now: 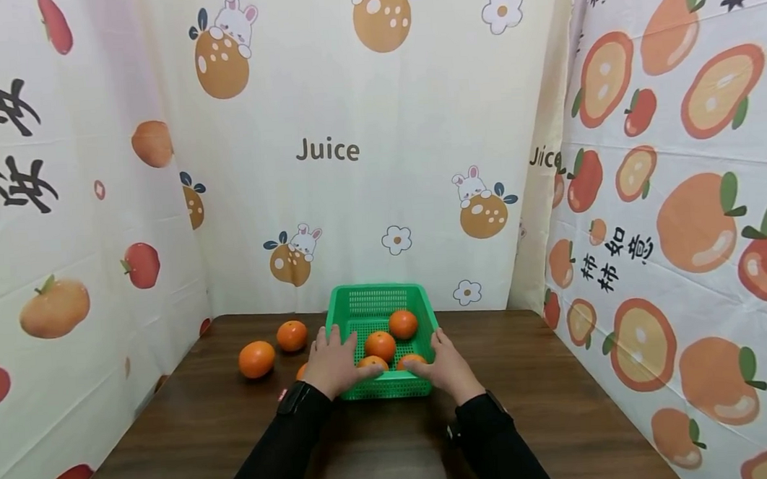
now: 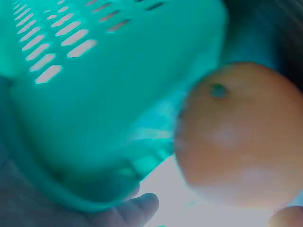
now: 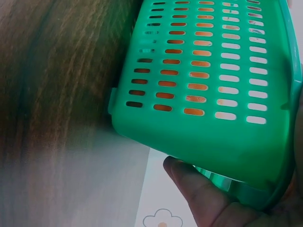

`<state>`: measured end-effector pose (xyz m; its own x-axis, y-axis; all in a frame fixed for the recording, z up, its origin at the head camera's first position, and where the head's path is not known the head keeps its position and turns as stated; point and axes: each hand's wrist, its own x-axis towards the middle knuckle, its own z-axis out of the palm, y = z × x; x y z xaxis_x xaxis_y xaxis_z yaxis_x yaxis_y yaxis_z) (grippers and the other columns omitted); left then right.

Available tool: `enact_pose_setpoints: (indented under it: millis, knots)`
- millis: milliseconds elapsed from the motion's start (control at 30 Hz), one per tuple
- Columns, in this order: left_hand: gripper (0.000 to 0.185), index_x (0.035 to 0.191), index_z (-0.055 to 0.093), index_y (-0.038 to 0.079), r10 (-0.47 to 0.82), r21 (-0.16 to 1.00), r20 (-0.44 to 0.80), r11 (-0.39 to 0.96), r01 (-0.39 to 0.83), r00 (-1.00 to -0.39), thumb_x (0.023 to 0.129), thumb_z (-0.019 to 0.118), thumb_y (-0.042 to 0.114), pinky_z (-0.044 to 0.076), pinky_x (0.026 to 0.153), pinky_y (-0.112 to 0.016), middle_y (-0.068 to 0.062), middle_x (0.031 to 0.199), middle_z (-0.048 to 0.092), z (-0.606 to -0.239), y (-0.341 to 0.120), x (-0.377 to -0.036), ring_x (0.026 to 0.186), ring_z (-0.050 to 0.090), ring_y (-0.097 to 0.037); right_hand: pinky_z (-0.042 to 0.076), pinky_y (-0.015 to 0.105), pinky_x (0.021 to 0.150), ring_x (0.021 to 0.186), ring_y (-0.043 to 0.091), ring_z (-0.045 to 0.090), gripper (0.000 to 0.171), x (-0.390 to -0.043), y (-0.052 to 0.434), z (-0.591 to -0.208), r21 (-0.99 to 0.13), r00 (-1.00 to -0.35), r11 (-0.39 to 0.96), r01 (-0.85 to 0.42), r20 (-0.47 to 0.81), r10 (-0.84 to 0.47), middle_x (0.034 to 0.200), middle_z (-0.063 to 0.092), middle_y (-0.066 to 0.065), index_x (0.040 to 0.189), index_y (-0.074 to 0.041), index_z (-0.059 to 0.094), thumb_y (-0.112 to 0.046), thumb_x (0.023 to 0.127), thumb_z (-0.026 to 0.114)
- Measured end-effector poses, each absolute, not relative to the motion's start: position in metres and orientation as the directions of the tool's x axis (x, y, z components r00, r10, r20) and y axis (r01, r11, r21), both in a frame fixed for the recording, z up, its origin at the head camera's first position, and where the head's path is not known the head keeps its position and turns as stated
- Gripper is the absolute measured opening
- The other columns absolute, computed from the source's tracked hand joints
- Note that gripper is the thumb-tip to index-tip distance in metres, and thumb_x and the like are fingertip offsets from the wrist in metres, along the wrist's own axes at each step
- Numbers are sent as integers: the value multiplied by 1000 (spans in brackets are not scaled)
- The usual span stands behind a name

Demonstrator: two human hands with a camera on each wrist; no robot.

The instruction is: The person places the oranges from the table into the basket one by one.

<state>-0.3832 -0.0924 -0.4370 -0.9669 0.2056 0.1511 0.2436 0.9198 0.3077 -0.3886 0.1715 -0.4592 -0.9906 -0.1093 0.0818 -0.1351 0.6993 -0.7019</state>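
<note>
A green plastic basket (image 1: pixel 386 389) with slotted walls sits on the table, with several oranges (image 1: pixel 380 347) inside it. My left hand (image 1: pixel 333 366) grips its left side, the thumb over the front rim. On the opposite side, my right hand (image 1: pixel 450 368) holds the rim, and its thumb also points inward. The right wrist view shows fingers (image 3: pixel 201 191) curled around the corner of the basket wall (image 3: pixel 189 137). Close to the left wrist camera is a large orange (image 2: pixel 241 137) with a green stem spot, beside the basket (image 2: pixel 109 94).
Two oranges, one nearer (image 1: pixel 256 360) and one farther back (image 1: pixel 292 336), lie on the brown wooden table (image 1: pixel 535 405) left of the basket. Another orange (image 1: pixel 301 372) is partly hidden by my left hand. Fruit-printed cloths (image 1: pixel 349 198) hang around the table's back and sides.
</note>
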Motion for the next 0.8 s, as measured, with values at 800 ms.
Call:
enact_pose_setpoints:
  millis: [800]
  knots:
    - [100,151,57,2,-56,338,34,940,-42,-998,80,85,65,54,92,-69,-32,144,57,-431,-197,-326,117,58,-53,33,61,125,161,46,25,104,-392,170,-457,-699,-991,704,-126,64,-114,179,9,21,166,5,24,-55,97,74]
